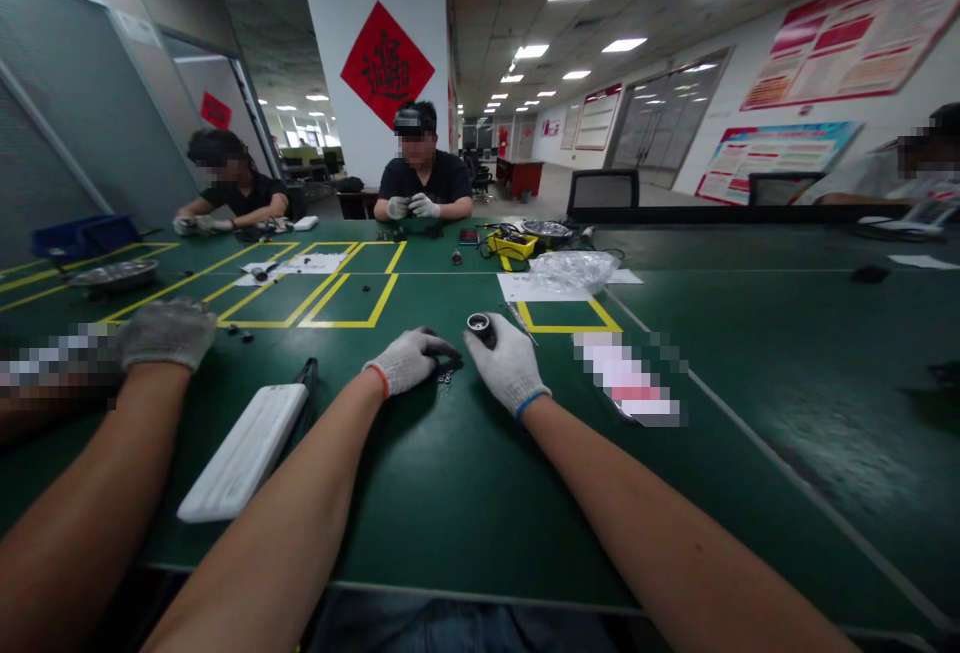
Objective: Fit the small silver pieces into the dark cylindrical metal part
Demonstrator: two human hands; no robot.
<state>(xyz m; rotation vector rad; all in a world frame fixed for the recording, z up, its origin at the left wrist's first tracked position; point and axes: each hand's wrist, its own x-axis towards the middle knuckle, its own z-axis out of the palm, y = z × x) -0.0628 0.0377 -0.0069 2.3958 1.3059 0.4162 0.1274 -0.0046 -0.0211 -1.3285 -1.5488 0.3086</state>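
My right hand (pixel 510 365), in a white knit glove with a blue cuff, is closed around a short black cylindrical part (pixel 479 326). The part's round end faces up and shows a silver rim with a dark inside. My left hand (pixel 409 361), gloved with an orange cuff, reaches over the green table with its fingers stretched out and their tips darkened. Right below those fingertips lie several small metal rings or nuts (pixel 445 376). The underside of the left fingers is hidden.
At left, a co-worker's gloved hand (pixel 166 333) rests near a white power-bank-like case (pixel 244 453) with a black strap. A phone-like object (pixel 628 380) lies right; behind it are a plastic bag (pixel 574 273) and yellow tool (pixel 511 245). Two people sit opposite.
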